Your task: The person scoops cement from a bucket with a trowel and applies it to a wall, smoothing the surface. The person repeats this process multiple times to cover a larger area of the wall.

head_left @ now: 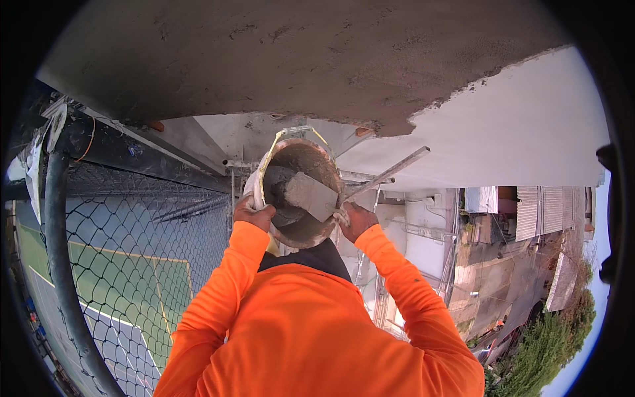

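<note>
The left hand and right hand curl closed over opposite rim edges of the bucket (stiff and heavy, I'd guess), its surest hold.

Left grip and right grip hold a smeared bucket

PLACE: outdoor building site | EVIDENCE: mortar-caked bucket, between left hand and right hand; building surface, part grey coat, part white, beyond both hands; chain-link fence, lined sports court, left of left hand; corrugated roof, trees, right of right hand
</note>
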`<state>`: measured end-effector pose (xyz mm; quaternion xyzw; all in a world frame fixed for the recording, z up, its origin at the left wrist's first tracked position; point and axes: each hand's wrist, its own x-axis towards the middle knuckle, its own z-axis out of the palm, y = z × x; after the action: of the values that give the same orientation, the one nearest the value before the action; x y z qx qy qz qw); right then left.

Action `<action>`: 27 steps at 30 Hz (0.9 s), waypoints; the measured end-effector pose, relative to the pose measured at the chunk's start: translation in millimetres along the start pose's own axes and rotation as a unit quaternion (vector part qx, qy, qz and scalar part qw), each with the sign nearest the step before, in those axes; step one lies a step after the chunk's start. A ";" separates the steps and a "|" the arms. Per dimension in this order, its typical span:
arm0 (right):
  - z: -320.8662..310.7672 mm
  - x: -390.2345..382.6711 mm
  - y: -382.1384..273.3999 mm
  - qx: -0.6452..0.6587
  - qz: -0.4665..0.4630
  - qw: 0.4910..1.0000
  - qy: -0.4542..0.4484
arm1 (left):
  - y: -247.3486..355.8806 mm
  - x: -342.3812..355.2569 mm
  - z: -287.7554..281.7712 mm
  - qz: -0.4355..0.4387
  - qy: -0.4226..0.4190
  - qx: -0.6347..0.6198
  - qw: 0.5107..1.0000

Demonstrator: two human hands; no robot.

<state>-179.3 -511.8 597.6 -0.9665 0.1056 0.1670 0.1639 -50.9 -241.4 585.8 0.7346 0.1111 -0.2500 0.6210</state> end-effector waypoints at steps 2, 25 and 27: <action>-6.1 -0.8 -1.8 0.003 -0.056 0.997 0.048 | -14.8 4.3 -5.9 0.018 0.036 -0.068 0.997; -118.4 68.2 76.7 -0.034 -0.159 0.985 0.048 | -46.4 -1.9 27.1 -0.005 0.171 -0.134 0.976; -73.9 71.5 57.1 -0.125 -0.162 0.979 -0.004 | -40.9 -3.7 42.7 0.038 0.173 -0.114 0.978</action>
<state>-106.9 -601.3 621.8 -0.9829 -0.0746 0.1543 0.0668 -83.2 -273.8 548.2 0.6949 0.2168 -0.0814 0.6808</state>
